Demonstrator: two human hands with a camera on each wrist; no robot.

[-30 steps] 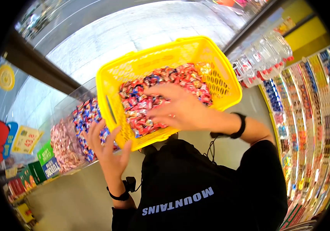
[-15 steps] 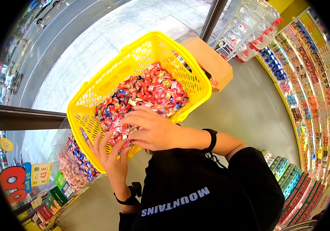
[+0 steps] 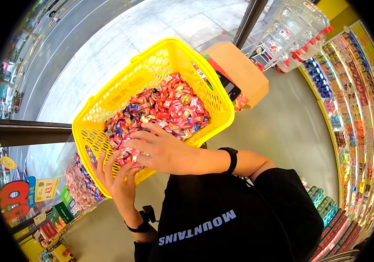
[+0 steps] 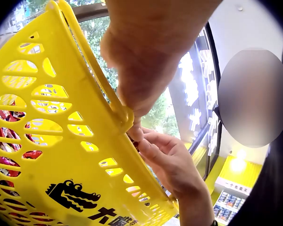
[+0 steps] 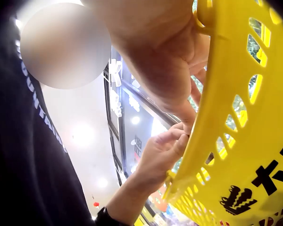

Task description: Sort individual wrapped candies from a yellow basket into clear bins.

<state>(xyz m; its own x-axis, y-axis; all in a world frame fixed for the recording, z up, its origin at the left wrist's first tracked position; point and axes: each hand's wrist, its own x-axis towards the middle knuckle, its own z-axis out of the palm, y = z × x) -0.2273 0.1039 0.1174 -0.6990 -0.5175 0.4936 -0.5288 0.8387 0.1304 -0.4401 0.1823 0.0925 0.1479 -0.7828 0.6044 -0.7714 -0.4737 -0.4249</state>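
A yellow plastic basket [image 3: 227, 117] holds a heap of small wrapped candies [image 3: 169, 102], mostly red, with some blue and orange. Over its near left side, my two hands come together. My right hand [image 3: 165, 153] reaches across the near rim with its fingers above the heap. My left hand [image 3: 121, 185] is beside it at the near left corner. Between the fingertips of both hands, a small reddish wrapped candy [image 4: 135, 142] is pinched, largely hidden by the fingers. In the right wrist view, the left thumb and finger [image 5: 172, 141] meet right at the rim.
A brown cardboard box [image 3: 239, 70] stands beyond the basket's right end. Bulk candies in clear bins [image 3: 80, 185] and price signs [image 3: 46, 189] are at left. Large water bottles [image 3: 291, 39] on a rack and packed shelves [image 3: 348, 109] line the right. Glass faces the street behind.
A second ago my right hand was over the heap and my left hand spread apart at the left rim. Both then came together at the near left corner. The head view has also shifted.
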